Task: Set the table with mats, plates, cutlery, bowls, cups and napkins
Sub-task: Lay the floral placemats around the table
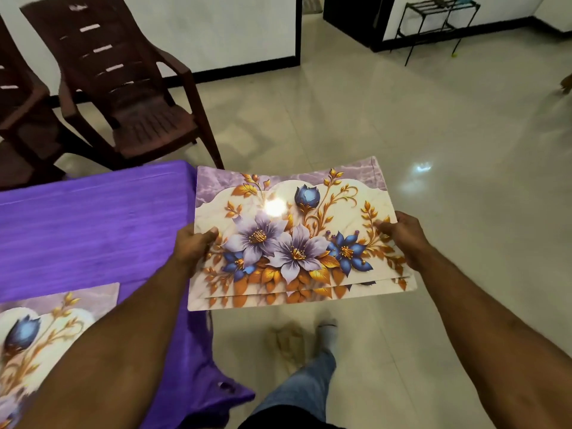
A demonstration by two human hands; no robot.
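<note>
We hold a stack of floral mats (297, 239) level in front of us, out over the glossy tiled floor (418, 125) just beside the corner of the counter (93, 218), which wears a purple cloth; the stack's far left corner just overlaps the cloth's edge in our view. Our left hand (193, 247) grips the stack's left edge, thumb on top and fingers curled beneath, and our right hand (402, 233) pinches the right edge the same way, thumb pressed on the printed leaves. The near edges of the stack are fanned slightly, showing at least three sheets. One more mat (58, 320) of the same pattern lies flat on the counter at our lower left, partly hidden by our left forearm. Beyond the counter stands a dark brown plastic chair (130, 88), with part of a second chair (21, 119) at the left edge. Below the stack we see our jeans leg and a socked foot (326, 332) on the floor. A black metal rack (433, 23) stands by the far wall
</note>
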